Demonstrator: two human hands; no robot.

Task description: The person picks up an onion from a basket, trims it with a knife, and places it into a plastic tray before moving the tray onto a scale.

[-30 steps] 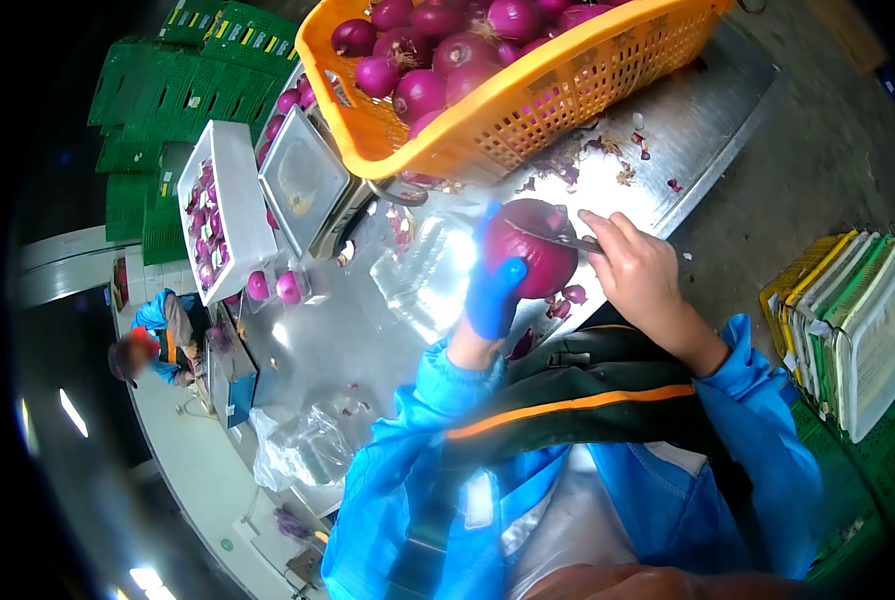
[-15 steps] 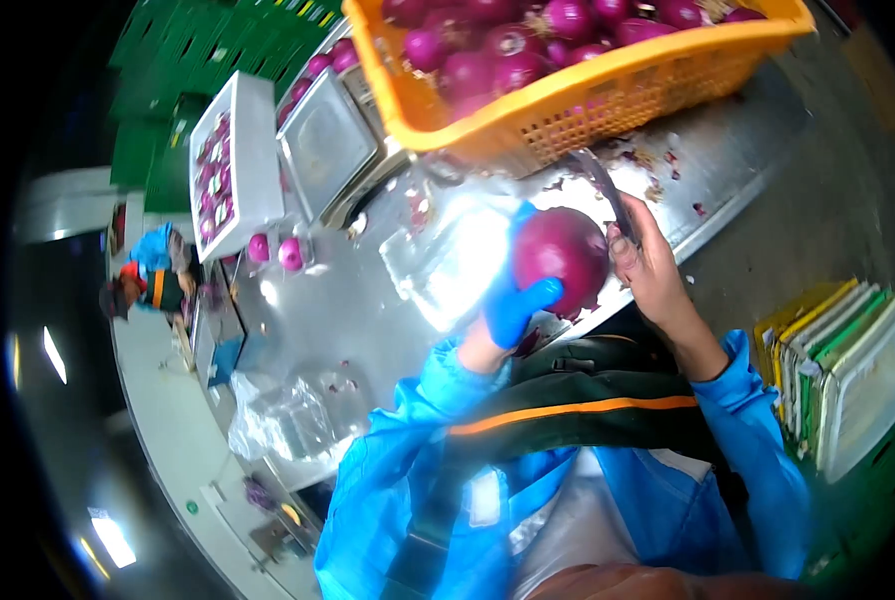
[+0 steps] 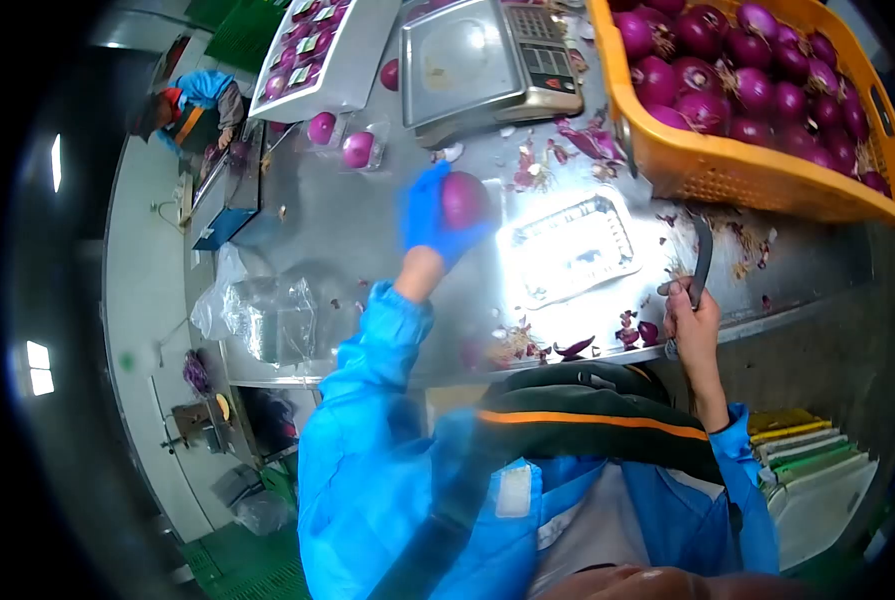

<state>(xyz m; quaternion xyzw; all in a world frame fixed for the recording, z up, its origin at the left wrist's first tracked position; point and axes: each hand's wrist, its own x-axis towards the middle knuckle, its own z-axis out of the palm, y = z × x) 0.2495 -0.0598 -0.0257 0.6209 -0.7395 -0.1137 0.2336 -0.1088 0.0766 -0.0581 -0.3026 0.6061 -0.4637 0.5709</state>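
A blue glove covers my left hand point(image 3: 433, 215), whose fingers are wrapped round a red onion point(image 3: 463, 201) above the metal table, a little short of the scale. My bare right hand point(image 3: 691, 318) grips a dark-handled knife point(image 3: 702, 262) near the table's front edge. Between my hands a clear plastic tray point(image 3: 570, 247) lies on the table, shining in the glare. Onion skins point(image 3: 574, 347) and root scraps are scattered in front of the tray and around the knife.
An orange basket point(image 3: 767, 190) full of red onions stands at the back right. Behind my left hand is a scale point(image 3: 464, 60). A white box point(image 3: 352, 75) of packed onions, wrapped onions point(image 3: 358, 150) and plastic bags point(image 3: 272, 315) are leftward. A co-worker point(image 3: 195, 100) is at far left.
The view has turned. My left hand has carried the onion left, away from the knife in my right hand. The plastic tray and the basket now show more fully.
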